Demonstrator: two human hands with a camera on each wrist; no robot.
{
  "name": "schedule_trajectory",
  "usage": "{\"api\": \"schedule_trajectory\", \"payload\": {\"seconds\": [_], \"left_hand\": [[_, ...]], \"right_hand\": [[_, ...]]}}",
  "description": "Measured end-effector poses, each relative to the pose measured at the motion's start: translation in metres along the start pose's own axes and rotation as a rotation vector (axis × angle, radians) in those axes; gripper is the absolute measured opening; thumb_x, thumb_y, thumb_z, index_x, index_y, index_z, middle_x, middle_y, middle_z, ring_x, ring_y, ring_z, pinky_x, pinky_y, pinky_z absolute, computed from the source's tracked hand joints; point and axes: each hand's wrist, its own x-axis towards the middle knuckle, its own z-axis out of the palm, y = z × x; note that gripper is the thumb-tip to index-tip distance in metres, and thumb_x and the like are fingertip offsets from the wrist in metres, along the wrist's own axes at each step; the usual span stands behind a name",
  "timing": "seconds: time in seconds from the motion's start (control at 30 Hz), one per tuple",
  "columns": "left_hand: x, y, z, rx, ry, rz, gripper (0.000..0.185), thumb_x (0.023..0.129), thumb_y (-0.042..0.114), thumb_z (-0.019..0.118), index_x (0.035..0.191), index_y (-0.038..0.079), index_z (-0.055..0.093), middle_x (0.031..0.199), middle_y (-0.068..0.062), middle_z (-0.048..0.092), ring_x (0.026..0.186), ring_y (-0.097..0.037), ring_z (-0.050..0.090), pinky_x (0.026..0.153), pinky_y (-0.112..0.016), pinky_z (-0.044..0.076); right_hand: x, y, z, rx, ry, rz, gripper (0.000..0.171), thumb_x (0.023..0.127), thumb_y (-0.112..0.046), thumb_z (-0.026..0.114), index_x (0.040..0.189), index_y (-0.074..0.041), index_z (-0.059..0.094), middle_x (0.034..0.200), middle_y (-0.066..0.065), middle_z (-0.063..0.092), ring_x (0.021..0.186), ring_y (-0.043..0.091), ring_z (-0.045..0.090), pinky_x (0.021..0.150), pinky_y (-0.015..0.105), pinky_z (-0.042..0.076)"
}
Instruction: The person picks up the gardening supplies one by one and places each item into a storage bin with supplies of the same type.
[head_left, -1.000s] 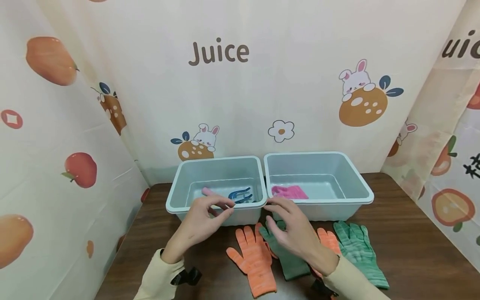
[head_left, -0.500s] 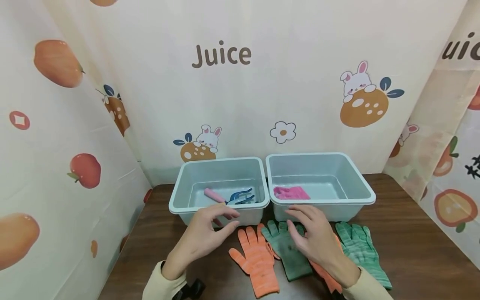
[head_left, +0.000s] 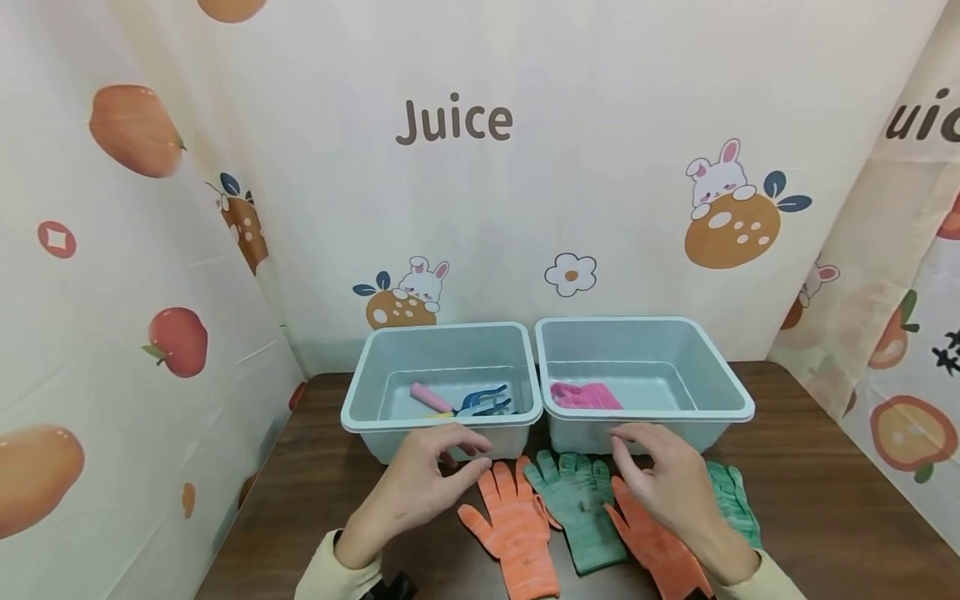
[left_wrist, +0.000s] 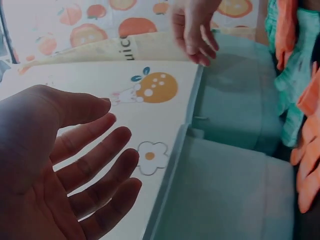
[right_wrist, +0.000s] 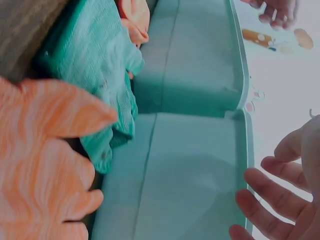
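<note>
My left hand (head_left: 431, 471) hovers in front of the left bin, its fingers loosely bent around nothing. My right hand (head_left: 667, 475) is over the gloves before the right bin, also with nothing between thumb and fingers; in the right wrist view its fingers (right_wrist: 270, 200) are relaxed. Spread palm-down on the table are an orange glove (head_left: 517, 525), a green glove (head_left: 588, 517) beside it, a second orange glove (head_left: 660, 550) and a second green glove (head_left: 735, 500). The right hand and forearm partly cover the last two.
Two pale blue bins stand side by side at the back. In the left bin (head_left: 442, 333) lie a pink-handled tool (head_left: 431, 397) and a blue pronged piece (head_left: 483, 402). The right bin (head_left: 637, 329) holds a folded pink item (head_left: 585, 396). A printed curtain (head_left: 480, 200) hangs behind.
My right hand has moved right, from the gap between the bins to over the right-hand gloves. More of the first green glove shows. The left hand stays nearly in place.
</note>
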Motion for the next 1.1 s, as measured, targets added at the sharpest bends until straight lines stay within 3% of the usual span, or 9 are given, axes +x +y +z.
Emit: {"api": "schedule_trajectory", "payload": {"seconds": [0.2, 0.43, 0.57, 0.77, 0.93, 1.1], "left_hand": [[-0.003, -0.006, 0.011, -0.034, -0.05, -0.019, 0.014, 0.1, 0.022, 0.076, 0.11, 0.031, 0.08, 0.097, 0.015, 0.074, 0.082, -0.001, 0.061, 0.07, -0.024, 0.056], [-0.007, -0.012, 0.023, -0.008, -0.098, -0.026, 0.016, 0.098, 0.018, 0.076, 0.109, 0.029, 0.08, 0.1, 0.011, 0.077, 0.077, 0.0, 0.06, 0.068, -0.021, 0.054], [-0.009, -0.014, 0.024, 0.009, -0.113, -0.032, 0.014, 0.098, 0.019, 0.076, 0.109, 0.027, 0.081, 0.103, 0.009, 0.079, 0.076, -0.002, 0.061, 0.068, -0.02, 0.051], [-0.01, -0.017, 0.027, 0.034, -0.15, -0.053, 0.014, 0.099, 0.019, 0.076, 0.11, 0.026, 0.081, 0.103, 0.007, 0.079, 0.076, -0.007, 0.062, 0.068, -0.019, 0.05], [-0.009, -0.017, 0.032, 0.021, -0.152, -0.046, 0.013, 0.098, 0.02, 0.077, 0.11, 0.025, 0.081, 0.102, 0.006, 0.079, 0.078, -0.003, 0.063, 0.069, -0.019, 0.051], [-0.008, -0.019, 0.035, 0.026, -0.157, -0.038, 0.013, 0.097, 0.019, 0.077, 0.109, 0.023, 0.081, 0.101, 0.007, 0.078, 0.072, 0.003, 0.058, 0.068, -0.018, 0.051]], "right_hand": [[0.0, 0.012, -0.01, -0.004, 0.012, 0.023, 0.019, 0.086, -0.002, 0.082, 0.101, -0.014, 0.084, 0.093, -0.003, 0.08, 0.08, 0.013, 0.073, 0.069, 0.018, 0.054], [0.001, 0.029, -0.026, 0.083, 0.081, 0.061, 0.022, 0.085, 0.005, 0.081, 0.101, -0.01, 0.083, 0.087, 0.002, 0.079, 0.082, -0.014, 0.061, 0.069, 0.009, 0.048], [0.001, 0.036, -0.029, 0.088, 0.114, 0.073, 0.021, 0.086, 0.004, 0.08, 0.102, -0.009, 0.083, 0.09, 0.007, 0.079, 0.088, -0.022, 0.056, 0.068, 0.008, 0.046], [0.001, 0.046, -0.032, 0.077, 0.197, 0.056, 0.026, 0.086, 0.005, 0.078, 0.111, -0.001, 0.081, 0.092, 0.015, 0.078, 0.091, -0.021, 0.054, 0.063, 0.006, 0.044], [0.003, 0.058, -0.037, 0.042, 0.239, 0.077, 0.03, 0.087, 0.004, 0.076, 0.116, 0.001, 0.079, 0.098, 0.019, 0.077, 0.091, -0.016, 0.054, 0.076, 0.0, 0.042], [0.0, 0.065, -0.037, 0.008, 0.243, 0.101, 0.037, 0.088, -0.001, 0.075, 0.125, -0.001, 0.076, 0.108, 0.023, 0.075, 0.096, -0.004, 0.054, 0.088, 0.002, 0.035]]}}
